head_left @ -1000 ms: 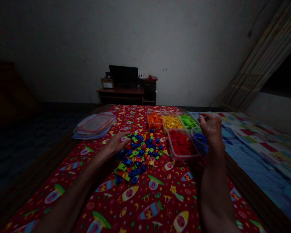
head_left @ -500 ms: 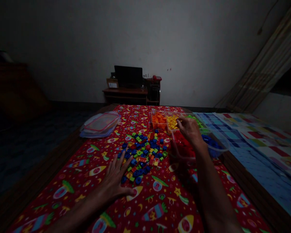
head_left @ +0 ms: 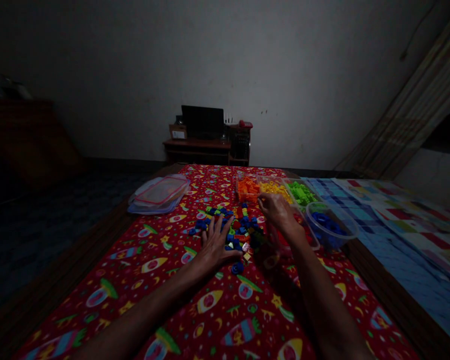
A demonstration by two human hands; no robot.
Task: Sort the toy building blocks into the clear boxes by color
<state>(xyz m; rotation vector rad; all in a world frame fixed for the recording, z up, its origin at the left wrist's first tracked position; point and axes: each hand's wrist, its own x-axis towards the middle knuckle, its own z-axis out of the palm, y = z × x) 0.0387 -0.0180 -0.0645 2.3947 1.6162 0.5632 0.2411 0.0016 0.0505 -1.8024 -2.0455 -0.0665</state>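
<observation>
A heap of small mixed-colour toy bricks [head_left: 237, 228] lies on a red cloth with rocket prints [head_left: 195, 300]. My left hand [head_left: 214, 243] lies flat on the near left side of the heap, fingers spread. My right hand [head_left: 276, 212] hovers over the heap's right edge, beside the tub of red bricks [head_left: 310, 239], with its fingers curled; what they hold, if anything, is too dark to tell. Behind stand tubs of orange bricks [head_left: 247, 189], yellow bricks [head_left: 274, 188] and green bricks [head_left: 302, 192], and a round tub of blue bricks [head_left: 330, 226] sits at the right.
A stack of clear tub lids [head_left: 159, 193] lies at the back left of the cloth. A checked blue cloth [head_left: 393, 225] covers the surface to the right. A wooden edge [head_left: 78, 240] runs along the left. A low desk with a dark screen [head_left: 203, 131] stands against the far wall.
My right hand came back from over the blue tub, across the red tub, to the heap. My left hand pulled toward me, then slid forward onto the heap again.
</observation>
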